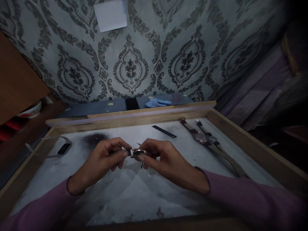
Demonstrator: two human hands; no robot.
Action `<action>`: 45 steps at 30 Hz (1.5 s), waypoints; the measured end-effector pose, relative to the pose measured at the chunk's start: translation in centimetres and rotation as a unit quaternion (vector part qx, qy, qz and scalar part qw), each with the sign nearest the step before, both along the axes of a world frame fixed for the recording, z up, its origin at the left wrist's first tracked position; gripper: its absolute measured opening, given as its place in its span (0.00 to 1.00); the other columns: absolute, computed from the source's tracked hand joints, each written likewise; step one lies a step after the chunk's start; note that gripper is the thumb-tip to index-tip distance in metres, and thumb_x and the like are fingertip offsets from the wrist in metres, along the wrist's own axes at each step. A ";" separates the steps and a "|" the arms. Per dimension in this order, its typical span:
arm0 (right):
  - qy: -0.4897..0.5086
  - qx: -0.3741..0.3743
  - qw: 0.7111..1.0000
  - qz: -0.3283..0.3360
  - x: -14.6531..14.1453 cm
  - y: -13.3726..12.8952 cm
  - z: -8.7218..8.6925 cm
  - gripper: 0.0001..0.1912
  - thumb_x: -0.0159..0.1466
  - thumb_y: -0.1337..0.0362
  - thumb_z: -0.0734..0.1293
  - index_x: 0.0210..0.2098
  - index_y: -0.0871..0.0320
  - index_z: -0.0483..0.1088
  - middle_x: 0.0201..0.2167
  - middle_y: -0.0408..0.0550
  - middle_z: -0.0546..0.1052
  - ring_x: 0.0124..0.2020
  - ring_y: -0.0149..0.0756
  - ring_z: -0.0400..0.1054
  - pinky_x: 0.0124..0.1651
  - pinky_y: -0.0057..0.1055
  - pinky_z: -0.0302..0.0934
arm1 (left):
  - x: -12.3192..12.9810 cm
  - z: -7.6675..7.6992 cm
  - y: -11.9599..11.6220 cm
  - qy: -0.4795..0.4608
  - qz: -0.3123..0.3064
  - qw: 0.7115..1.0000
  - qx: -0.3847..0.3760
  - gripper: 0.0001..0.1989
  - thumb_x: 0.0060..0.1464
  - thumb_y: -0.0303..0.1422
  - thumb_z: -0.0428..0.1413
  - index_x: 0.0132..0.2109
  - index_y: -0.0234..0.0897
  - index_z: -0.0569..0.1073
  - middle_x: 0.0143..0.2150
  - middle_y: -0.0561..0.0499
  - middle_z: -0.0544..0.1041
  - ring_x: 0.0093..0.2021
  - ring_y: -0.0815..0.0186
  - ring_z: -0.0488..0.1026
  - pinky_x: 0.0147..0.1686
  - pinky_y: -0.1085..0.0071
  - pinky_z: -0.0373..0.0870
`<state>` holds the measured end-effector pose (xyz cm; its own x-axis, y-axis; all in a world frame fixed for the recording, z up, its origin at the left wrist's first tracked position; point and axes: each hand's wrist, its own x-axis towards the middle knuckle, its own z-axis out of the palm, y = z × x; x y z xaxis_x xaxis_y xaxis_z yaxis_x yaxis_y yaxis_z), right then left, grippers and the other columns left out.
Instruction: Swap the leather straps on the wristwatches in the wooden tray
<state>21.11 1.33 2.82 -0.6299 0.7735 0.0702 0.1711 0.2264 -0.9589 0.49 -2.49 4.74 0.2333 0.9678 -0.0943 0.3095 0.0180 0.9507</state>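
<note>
Near the middle of the white tray surface, my right hand (161, 155) pinches a round watch case (140, 154) with a shiny gold-toned rim. A thin dark piece sticks out below the case. Just to its left, my left hand (110, 157) holds a small dark strap piece (128, 151) between thumb and fingers. The strap piece's end is close to the case's left side; whether they touch is too small to tell. Most of the strap piece is hidden by my fingers.
Wooden walls (149, 117) frame the tray. A dark flat strip (164, 131) lies behind my hands. Two strapped watches (201, 138) lie at the right, and a square-faced watch (64, 148) at the left. A blue cloth (158, 102) rests beyond the back wall.
</note>
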 end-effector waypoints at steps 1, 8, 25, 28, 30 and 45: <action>0.002 0.000 1.000 0.001 0.0 0.0 0.0 0.05 0.62 0.64 0.65 0.34 0.60 0.70 0.27 0.46 0.76 0.26 0.31 0.69 0.29 0.26 0.61 | 0.0 0.0 0.0 0.003 -0.001 1.000 0.000 0.11 0.55 0.37 0.55 0.39 0.33 0.75 0.19 0.56 0.68 0.19 0.74 0.60 0.17 0.80 0.56; -0.004 -0.002 1.000 -0.002 0.1 0.0 -0.1 0.06 0.62 0.63 0.66 0.34 0.60 0.70 0.25 0.45 0.75 0.26 0.30 0.69 0.29 0.26 0.60 | 0.0 0.1 0.0 0.011 0.000 1.000 0.000 0.12 0.55 0.37 0.56 0.41 0.33 0.75 0.19 0.56 0.68 0.19 0.74 0.61 0.17 0.79 0.56; 0.019 -0.083 0.996 -0.022 -0.3 -0.1 -0.7 0.07 0.59 0.62 0.68 0.32 0.61 0.69 0.21 0.44 0.73 0.22 0.29 0.67 0.25 0.24 0.60 | 0.2 0.2 -0.2 0.040 0.004 0.999 0.000 0.11 0.55 0.36 0.56 0.39 0.34 0.78 0.18 0.56 0.68 0.18 0.74 0.60 0.18 0.79 0.55; 0.020 -0.090 0.996 -0.020 -0.3 -0.2 -0.8 0.07 0.59 0.62 0.68 0.32 0.60 0.69 0.20 0.43 0.73 0.22 0.29 0.67 0.24 0.24 0.60 | 0.2 -0.1 -0.1 0.031 0.004 1.000 -0.004 0.11 0.55 0.37 0.56 0.38 0.33 0.77 0.18 0.56 0.68 0.18 0.74 0.61 0.18 0.79 0.56; 0.022 -0.091 0.995 -0.018 -0.4 -0.2 -0.7 0.07 0.60 0.62 0.68 0.32 0.60 0.68 0.20 0.43 0.73 0.22 0.29 0.68 0.24 0.24 0.59 | 0.3 -0.3 0.0 0.019 0.005 1.000 -0.003 0.11 0.55 0.37 0.56 0.37 0.33 0.77 0.18 0.56 0.68 0.19 0.73 0.62 0.18 0.79 0.57; 0.007 -0.090 0.996 -0.014 -0.5 -0.3 -0.9 0.05 0.60 0.64 0.66 0.32 0.60 0.68 0.21 0.42 0.72 0.22 0.28 0.67 0.25 0.24 0.59 | 0.6 -0.4 0.1 0.033 0.038 0.997 0.053 0.06 0.50 0.34 0.59 0.31 0.34 0.76 0.29 0.50 0.77 0.32 0.64 0.71 0.33 0.71 0.66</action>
<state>20.57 0.98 1.89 -0.6080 0.7915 -0.0623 0.1615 0.0464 -0.9858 1.11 -2.39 4.34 0.1553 0.9879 -0.0042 0.3736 -0.0548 0.9260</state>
